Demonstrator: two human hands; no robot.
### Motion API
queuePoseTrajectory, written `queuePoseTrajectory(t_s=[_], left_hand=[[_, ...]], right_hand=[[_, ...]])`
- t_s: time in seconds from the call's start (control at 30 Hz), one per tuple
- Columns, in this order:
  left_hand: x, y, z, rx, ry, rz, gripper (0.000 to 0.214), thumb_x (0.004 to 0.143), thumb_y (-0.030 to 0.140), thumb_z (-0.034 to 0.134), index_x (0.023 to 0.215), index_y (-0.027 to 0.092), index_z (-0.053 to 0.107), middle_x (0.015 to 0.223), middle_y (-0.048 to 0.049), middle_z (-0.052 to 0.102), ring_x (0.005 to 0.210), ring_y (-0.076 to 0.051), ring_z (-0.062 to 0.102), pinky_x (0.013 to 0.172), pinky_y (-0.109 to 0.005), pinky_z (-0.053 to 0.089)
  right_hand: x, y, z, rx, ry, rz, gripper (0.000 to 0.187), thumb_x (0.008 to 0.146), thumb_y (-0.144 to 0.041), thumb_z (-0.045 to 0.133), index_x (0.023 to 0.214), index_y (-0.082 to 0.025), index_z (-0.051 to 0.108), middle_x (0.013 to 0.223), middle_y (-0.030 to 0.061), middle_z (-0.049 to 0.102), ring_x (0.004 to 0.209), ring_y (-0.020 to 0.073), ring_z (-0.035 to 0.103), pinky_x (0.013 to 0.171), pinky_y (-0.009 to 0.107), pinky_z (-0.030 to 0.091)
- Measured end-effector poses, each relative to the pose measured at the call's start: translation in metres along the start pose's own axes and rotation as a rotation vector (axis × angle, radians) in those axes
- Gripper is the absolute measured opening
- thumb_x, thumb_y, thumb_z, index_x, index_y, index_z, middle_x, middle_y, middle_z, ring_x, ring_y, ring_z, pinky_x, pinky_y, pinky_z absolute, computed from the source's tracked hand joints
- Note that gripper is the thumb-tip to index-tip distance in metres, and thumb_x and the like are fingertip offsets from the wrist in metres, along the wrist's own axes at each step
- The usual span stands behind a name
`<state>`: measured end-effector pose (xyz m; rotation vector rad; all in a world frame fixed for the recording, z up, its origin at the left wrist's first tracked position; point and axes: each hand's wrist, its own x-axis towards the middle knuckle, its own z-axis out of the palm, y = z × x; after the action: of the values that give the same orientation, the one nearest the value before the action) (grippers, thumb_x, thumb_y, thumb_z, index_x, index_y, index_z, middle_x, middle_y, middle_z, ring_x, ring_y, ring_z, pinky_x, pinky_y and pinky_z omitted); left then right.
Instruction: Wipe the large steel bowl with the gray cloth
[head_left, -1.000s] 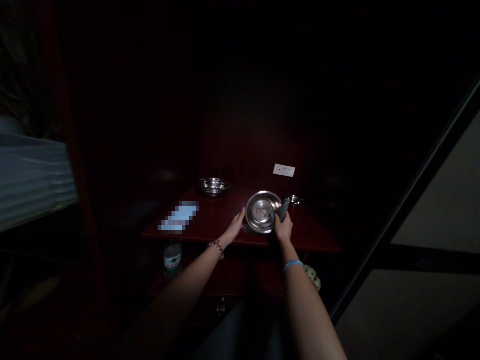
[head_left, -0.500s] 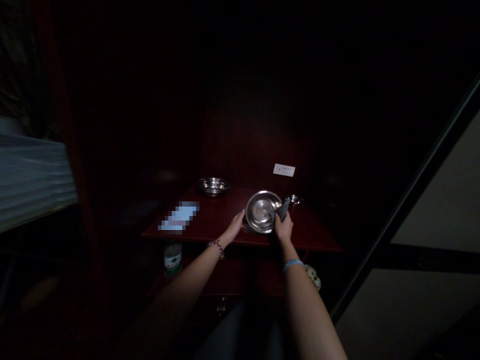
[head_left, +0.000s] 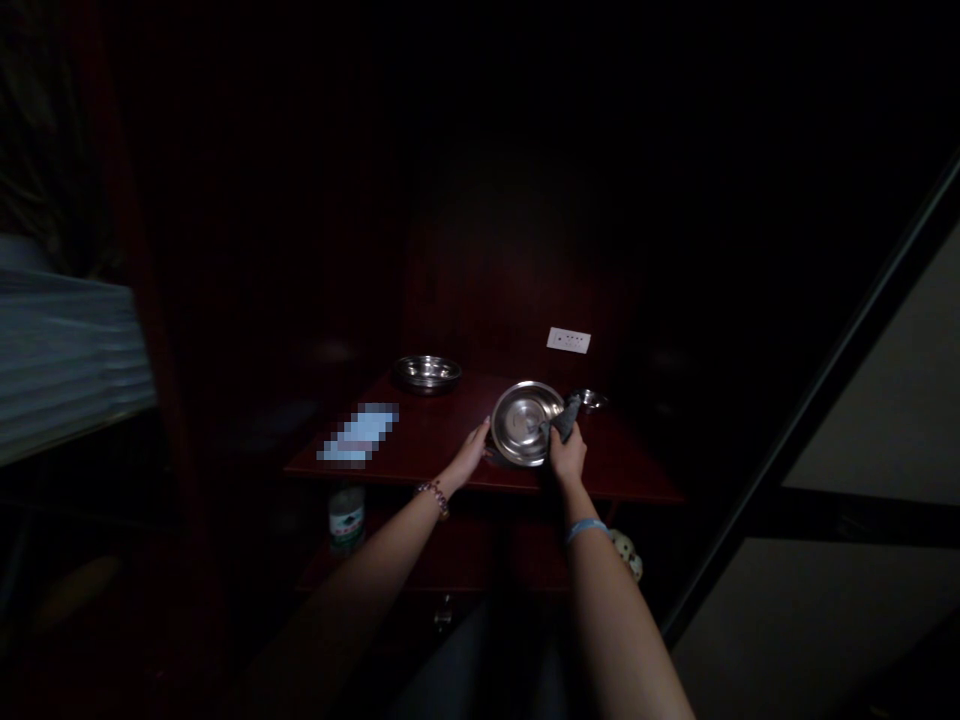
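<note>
A shiny metal bowl (head_left: 517, 420) is tilted toward me above the front edge of the dark red shelf (head_left: 442, 430). My left hand (head_left: 470, 455) grips its left rim, fingers partly hidden behind it. On the right side, my right hand (head_left: 570, 455) is closed around a grey cloth (head_left: 568, 420) pressed to the bowl's rim and inner wall. Farther back on the left stand stacked metal bowls (head_left: 427, 373). Behind my right hand sits a smaller metal dish (head_left: 591, 400), partly covered by the cloth.
A pixelated pale rectangle (head_left: 360, 435) lies at the shelf's left. Below are a jar with a green and white label (head_left: 346, 522) and a pale spotted object (head_left: 626, 555). A white socket plate (head_left: 568, 340) is on the back wall. The surroundings are very dark.
Almost nothing differs. Both hands, the bowl and the cloth keep practically the same position.
</note>
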<state>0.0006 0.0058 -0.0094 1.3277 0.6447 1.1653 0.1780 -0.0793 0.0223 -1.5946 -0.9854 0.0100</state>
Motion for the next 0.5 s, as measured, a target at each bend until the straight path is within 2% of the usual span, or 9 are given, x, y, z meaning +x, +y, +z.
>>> queuePoseTrajectory(t_s=[0.27,0.5], left_hand=[[0.0025,-0.0041,-0.0016,0.030,0.022,-0.001,0.059,0.088,0.061,0.048,0.118,0.014,0.065,0.117,-0.0134,0.068,0.085,-0.017,0.064,0.063,-0.023,0.048],[-0.0028,0.0027,0.0002,0.077,-0.021,0.034,0.066,0.088,0.066,0.043,0.125,0.016,0.062,0.123,-0.0140,0.067,0.097,-0.022,0.063,0.070,-0.028,0.049]], right_hand=[[-0.0007,0.0005,0.0007,0.002,0.004,0.018,0.038,0.085,-0.032,0.056,0.117,-0.015,0.064,0.102,0.0124,0.073,0.094,0.0249,0.068,0.083,0.030,0.050],[-0.0007,0.0015,0.0014,0.004,0.017,0.025,0.039,0.084,-0.032,0.056,0.118,-0.015,0.064,0.101,0.0128,0.073,0.093,0.0257,0.068,0.083,0.031,0.050]])
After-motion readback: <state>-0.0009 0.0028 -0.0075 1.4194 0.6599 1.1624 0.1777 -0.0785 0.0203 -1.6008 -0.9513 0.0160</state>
